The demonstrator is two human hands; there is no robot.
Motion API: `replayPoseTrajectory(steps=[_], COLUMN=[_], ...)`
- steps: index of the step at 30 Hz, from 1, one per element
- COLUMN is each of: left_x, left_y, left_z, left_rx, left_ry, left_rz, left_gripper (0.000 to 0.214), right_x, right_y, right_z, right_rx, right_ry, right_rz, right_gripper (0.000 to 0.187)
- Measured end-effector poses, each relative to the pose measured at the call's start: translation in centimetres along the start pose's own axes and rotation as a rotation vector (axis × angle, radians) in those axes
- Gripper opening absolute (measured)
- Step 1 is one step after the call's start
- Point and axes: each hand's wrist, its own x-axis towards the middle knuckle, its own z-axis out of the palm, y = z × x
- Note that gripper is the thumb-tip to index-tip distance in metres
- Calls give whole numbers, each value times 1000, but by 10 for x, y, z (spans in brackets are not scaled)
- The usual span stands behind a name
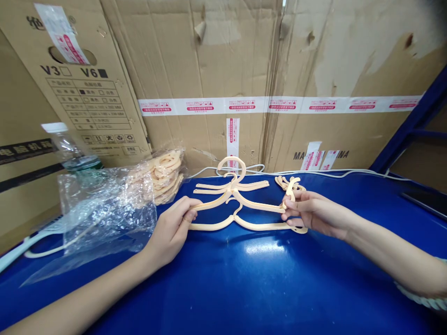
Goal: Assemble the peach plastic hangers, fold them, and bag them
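Note:
My left hand is closed round the left arm of a pale beige plastic hanger, held just above the table. At that hanger's right end, the fingers of my right hand pinch a small curved beige plastic piece. The piece touches or nearly touches the arm tip; my fingers hide the exact contact. A second hanger lies in front of the held one, both its ends partly covered by my hands. Behind lies another hanger. Small beige pieces are heaped beyond my right hand.
A clear plastic bag with several flat beige parts sits on the blue table at left. Near it are a capped bottle and a light blue item. Cardboard walls the back; a white cable runs along it.

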Motion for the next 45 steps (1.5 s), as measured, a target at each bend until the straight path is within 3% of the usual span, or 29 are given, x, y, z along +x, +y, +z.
replayPoseTrajectory(steps=[6, 17, 32, 45], left_x=[0, 1, -1, 0], left_y=[-1, 1, 0, 1], left_z=[2, 2, 1, 1], left_rx=[23, 39, 14, 44], left_ry=[20, 25, -6, -5], left_rz=[31, 41, 10, 4], left_gripper=[17, 17, 19, 20], right_x=[5, 1, -7, -10], right_y=[9, 3, -2, -1], right_z=[1, 2, 15, 19], right_rx=[25, -12, -136, -265], right_ry=[5, -6, 148, 241], right_rz=[24, 16, -183, -295], right_gripper=[24, 22, 39, 38])
